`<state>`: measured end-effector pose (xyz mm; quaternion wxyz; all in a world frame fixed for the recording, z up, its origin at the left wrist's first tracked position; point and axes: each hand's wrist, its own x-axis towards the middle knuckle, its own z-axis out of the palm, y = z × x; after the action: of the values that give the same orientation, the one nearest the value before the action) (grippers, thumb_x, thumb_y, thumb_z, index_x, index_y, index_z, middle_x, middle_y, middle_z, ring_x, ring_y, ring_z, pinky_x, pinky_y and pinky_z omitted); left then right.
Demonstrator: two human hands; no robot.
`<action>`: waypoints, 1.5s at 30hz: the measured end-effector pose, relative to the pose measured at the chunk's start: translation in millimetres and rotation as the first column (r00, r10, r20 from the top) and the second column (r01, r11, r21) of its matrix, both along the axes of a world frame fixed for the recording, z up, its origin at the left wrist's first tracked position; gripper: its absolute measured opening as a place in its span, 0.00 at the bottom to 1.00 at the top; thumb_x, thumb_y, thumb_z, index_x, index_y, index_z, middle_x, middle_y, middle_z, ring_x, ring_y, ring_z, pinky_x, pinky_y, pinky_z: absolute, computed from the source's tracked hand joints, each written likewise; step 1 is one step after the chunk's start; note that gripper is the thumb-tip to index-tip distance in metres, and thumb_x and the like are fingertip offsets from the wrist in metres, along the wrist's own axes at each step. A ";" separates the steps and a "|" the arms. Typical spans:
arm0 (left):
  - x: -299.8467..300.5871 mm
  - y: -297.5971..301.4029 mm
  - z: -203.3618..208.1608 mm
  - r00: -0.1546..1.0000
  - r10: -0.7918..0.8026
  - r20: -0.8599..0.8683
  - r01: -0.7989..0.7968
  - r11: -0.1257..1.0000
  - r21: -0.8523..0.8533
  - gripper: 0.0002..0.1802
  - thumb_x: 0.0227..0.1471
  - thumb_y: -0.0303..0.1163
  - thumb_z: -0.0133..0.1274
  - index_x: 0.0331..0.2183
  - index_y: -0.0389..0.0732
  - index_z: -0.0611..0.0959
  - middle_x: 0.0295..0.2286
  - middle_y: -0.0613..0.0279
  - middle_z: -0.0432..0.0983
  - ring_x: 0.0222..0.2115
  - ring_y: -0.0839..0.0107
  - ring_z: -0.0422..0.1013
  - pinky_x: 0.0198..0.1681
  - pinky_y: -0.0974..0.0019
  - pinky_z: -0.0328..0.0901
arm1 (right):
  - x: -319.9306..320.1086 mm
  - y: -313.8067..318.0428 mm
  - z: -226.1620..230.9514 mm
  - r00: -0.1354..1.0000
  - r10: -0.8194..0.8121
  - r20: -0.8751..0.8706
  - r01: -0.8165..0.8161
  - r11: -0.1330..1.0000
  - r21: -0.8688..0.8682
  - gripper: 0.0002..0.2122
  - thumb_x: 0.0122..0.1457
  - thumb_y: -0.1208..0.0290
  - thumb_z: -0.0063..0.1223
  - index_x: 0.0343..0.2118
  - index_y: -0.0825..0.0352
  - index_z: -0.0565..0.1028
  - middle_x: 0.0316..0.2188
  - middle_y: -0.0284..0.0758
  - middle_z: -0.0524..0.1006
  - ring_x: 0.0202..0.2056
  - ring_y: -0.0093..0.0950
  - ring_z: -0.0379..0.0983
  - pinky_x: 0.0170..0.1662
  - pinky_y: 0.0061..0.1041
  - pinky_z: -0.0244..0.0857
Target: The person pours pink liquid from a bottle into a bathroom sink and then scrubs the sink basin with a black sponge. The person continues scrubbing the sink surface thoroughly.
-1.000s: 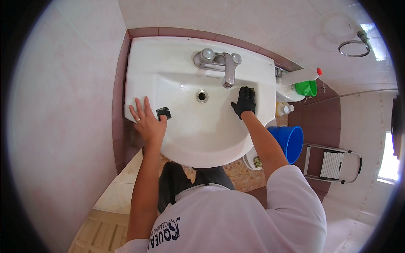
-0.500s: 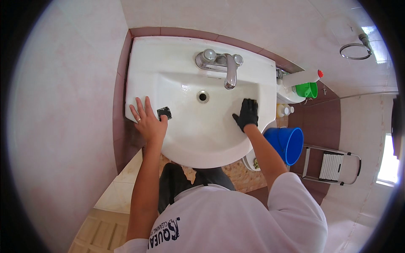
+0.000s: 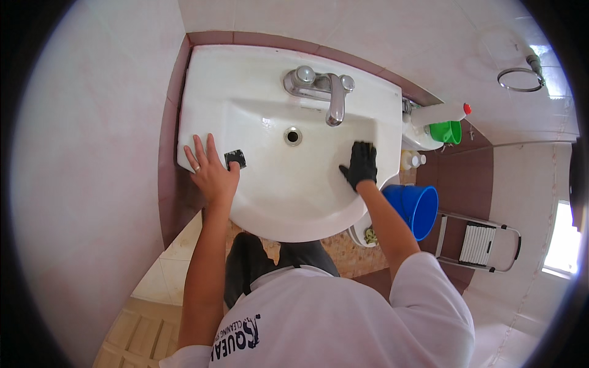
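My bare left hand [image 3: 213,176] rests on the left rim of the white sink [image 3: 294,224], fingers spread and a ring on one of them. Its thumb touches a small dark square piece [image 3: 234,159] with pale specks, which lies at the basin's left edge; its kind is unclear. On the right slope of the basin my right hand [image 3: 361,165], in a black glove, lies flat with the thumb apart. A small brownish patch shows at its fingertips, and what lies under the palm is hidden. Between the hands is the drain [image 3: 292,136].
A chrome faucet [image 3: 319,89] stands at the back of the sink. To the right are a white spray bottle [image 3: 438,113] with a red tip, a green container [image 3: 445,132], pale bottles [image 3: 412,161], a blue bucket [image 3: 412,208] and a folding step stool [image 3: 478,242]. A metal ring [image 3: 521,80] hangs on the wall.
The whole view has shifted slightly. Both hands stay in nearly the same places, the left thumb still at the dark piece and the gloved right hand on the basin's right slope.
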<state>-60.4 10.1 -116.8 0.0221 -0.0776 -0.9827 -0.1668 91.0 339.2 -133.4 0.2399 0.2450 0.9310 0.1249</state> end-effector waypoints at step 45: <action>0.4 5.9 4.6 1.000 -0.007 0.005 0.007 1.000 -0.018 0.43 0.37 0.35 0.54 0.58 0.48 0.62 0.60 0.55 0.49 0.61 0.46 0.42 0.49 0.47 0.60 | -44.5 -18.8 -51.6 1.000 0.010 -0.026 -0.016 0.975 -0.224 0.41 0.54 0.45 0.44 0.61 0.74 0.47 0.63 0.46 0.49 0.65 0.40 0.38 0.67 0.37 0.27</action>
<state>-60.1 16.0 -112.2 0.0186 -0.0809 -0.9839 -0.1583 46.6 320.4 -185.0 0.2536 0.2119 0.9437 0.0177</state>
